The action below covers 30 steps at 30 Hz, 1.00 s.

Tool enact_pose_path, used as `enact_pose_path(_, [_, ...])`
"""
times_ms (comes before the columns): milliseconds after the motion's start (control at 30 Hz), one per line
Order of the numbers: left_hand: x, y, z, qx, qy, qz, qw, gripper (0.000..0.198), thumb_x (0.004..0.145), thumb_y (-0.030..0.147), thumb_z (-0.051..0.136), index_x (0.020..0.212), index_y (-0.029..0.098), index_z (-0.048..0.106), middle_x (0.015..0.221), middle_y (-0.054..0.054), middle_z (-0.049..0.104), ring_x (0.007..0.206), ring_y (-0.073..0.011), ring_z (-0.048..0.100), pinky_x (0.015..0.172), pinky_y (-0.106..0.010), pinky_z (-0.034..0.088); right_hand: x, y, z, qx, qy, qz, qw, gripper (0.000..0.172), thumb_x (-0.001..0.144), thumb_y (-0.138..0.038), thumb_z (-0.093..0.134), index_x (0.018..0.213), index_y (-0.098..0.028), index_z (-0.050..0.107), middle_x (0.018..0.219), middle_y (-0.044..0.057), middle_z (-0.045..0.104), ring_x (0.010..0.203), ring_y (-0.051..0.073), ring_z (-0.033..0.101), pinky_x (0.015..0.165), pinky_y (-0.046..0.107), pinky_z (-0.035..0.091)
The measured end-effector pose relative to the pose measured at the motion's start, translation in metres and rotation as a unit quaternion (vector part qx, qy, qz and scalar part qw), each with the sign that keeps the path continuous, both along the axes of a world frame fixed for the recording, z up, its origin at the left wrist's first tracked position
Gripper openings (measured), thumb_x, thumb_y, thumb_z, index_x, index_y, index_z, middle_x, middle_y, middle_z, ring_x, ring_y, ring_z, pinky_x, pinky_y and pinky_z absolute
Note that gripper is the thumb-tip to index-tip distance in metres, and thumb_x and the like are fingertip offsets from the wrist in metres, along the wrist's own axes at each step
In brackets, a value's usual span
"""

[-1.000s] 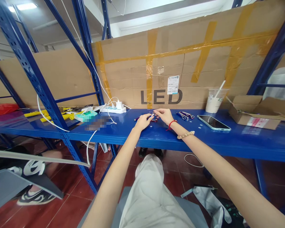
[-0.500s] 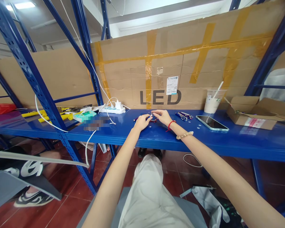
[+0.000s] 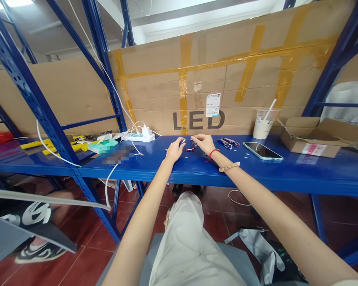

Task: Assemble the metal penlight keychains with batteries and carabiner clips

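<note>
Both of my arms reach forward to the blue shelf (image 3: 256,174). My left hand (image 3: 174,150) rests on it with fingers curled around a small dark clip-like item that I cannot make out clearly. My right hand (image 3: 204,143), with a red string and a bead bracelet on the wrist, pinches something small above a red carabiner-like clip (image 3: 190,149) lying between the hands. A small bunch of blue and silver clips (image 3: 228,142) lies just right of my right hand.
A phone (image 3: 262,151) lies face up to the right, with a plastic cup and straw (image 3: 261,126) and an open cardboard box (image 3: 310,137) behind it. A white power strip (image 3: 139,136), cables, a teal pack (image 3: 103,146) and yellow tools (image 3: 53,146) sit left. A taped cardboard sheet (image 3: 226,79) backs the shelf.
My hands have drawn slightly apart, exposing the red clip between them. The view shifted a little left and down.
</note>
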State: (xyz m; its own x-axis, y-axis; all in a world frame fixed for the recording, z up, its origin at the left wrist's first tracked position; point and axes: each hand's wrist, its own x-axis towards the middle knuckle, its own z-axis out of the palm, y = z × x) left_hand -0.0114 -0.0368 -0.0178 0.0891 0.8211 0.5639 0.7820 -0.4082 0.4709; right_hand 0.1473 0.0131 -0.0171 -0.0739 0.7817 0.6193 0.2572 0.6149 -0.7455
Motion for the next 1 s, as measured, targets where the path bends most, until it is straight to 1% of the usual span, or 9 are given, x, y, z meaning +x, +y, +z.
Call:
enact_pose_path(133, [0.0,0.003,-0.001,0.011,0.017,-0.021,1.0,0.026,0.086,0.026,0.045,0.109,0.021,0.056,0.104,-0.005,0.065,0.097,-0.0204,0.059,0.085,-0.032,0.045,-0.001,-0.006,0.002,0.004,0.036,0.032,0.999,0.028,0.065,-0.038,0.068,0.076,-0.012,0.07,0.082,0.011,0.071,0.078,0.022,0.066,0.072,0.032,0.052])
enact_pose_path(233, [-0.001,0.004,-0.001,0.018,0.022,-0.048,0.998,0.026,0.086,0.024,0.044,0.108,0.02,0.057,0.105,-0.005,0.065,0.097,-0.0198,0.059,0.086,-0.031,0.045,-0.003,-0.01,0.004,-0.001,0.025,0.057,0.998,0.028,0.063,-0.038,0.069,0.073,-0.012,0.07,0.081,0.011,0.071,0.077,0.022,0.065,0.071,0.032,0.052])
enact_pose_path(367, [-0.001,0.005,-0.001,0.034,0.034,-0.072,0.996,0.027,0.087,0.023,0.042,0.109,0.019,0.058,0.111,-0.006,0.063,0.103,-0.0195,0.058,0.092,-0.031,0.043,-0.003,-0.011,0.004,-0.03,0.016,0.066,0.997,0.03,0.06,-0.039,0.071,0.072,-0.012,0.071,0.08,0.01,0.071,0.075,0.021,0.065,0.068,0.03,0.052])
enact_pose_path(467, [-0.001,0.004,-0.001,0.049,0.045,-0.074,0.995,0.029,0.088,0.023,0.042,0.111,0.019,0.058,0.116,-0.006,0.061,0.108,-0.0191,0.055,0.095,-0.031,0.041,0.001,-0.011,0.004,-0.066,0.015,0.078,0.995,0.034,0.059,-0.04,0.071,0.078,-0.012,0.072,0.083,0.01,0.071,0.075,0.019,0.064,0.065,0.028,0.051])
enact_pose_path(600, [0.0,0.002,0.0,0.057,0.087,-0.077,0.992,0.03,0.089,0.024,0.041,0.112,0.018,0.059,0.115,-0.006,0.062,0.107,-0.0193,0.056,0.095,-0.032,0.041,0.008,-0.009,0.002,-0.115,-0.021,0.084,0.99,0.037,0.059,-0.04,0.072,0.084,-0.012,0.073,0.084,0.009,0.071,0.07,0.017,0.061,0.058,0.025,0.048])
enact_pose_path(700, [0.0,-0.001,0.002,0.053,0.11,-0.068,0.99,0.031,0.09,0.025,0.039,0.113,0.02,0.058,0.115,-0.005,0.062,0.107,-0.0197,0.056,0.094,-0.033,0.041,0.012,-0.008,0.001,-0.129,-0.046,0.074,0.988,0.038,0.06,-0.042,0.071,0.085,-0.013,0.074,0.082,0.009,0.071,0.066,0.015,0.059,0.052,0.023,0.044])
enact_pose_path(767, [0.0,-0.002,0.002,0.05,0.116,-0.067,0.99,0.031,0.09,0.025,0.039,0.114,0.02,0.058,0.115,-0.005,0.062,0.108,-0.0196,0.055,0.094,-0.033,0.041,0.014,-0.008,0.002,-0.128,-0.053,0.077,0.987,0.039,0.059,-0.043,0.071,0.085,-0.013,0.074,0.081,0.008,0.071,0.065,0.014,0.058,0.05,0.022,0.043])
enact_pose_path(900, [-0.002,0.0,0.001,0.043,0.137,-0.089,0.986,0.029,0.088,0.024,0.043,0.111,0.022,0.061,0.116,-0.005,0.062,0.112,-0.02,0.053,0.096,-0.033,0.04,0.016,-0.012,0.005,-0.135,-0.09,0.096,0.982,0.038,0.055,-0.046,0.073,0.073,-0.013,0.075,0.072,0.007,0.07,0.06,0.013,0.055,0.052,0.023,0.041])
enact_pose_path(1000, [-0.004,0.004,-0.001,0.039,0.151,-0.11,0.982,0.029,0.087,0.024,0.045,0.111,0.024,0.061,0.116,-0.003,0.063,0.115,-0.0195,0.051,0.099,-0.033,0.038,0.017,-0.014,0.007,-0.16,-0.125,0.085,0.975,0.037,0.053,-0.048,0.073,0.063,-0.013,0.073,0.063,0.005,0.067,0.057,0.012,0.052,0.05,0.023,0.038])
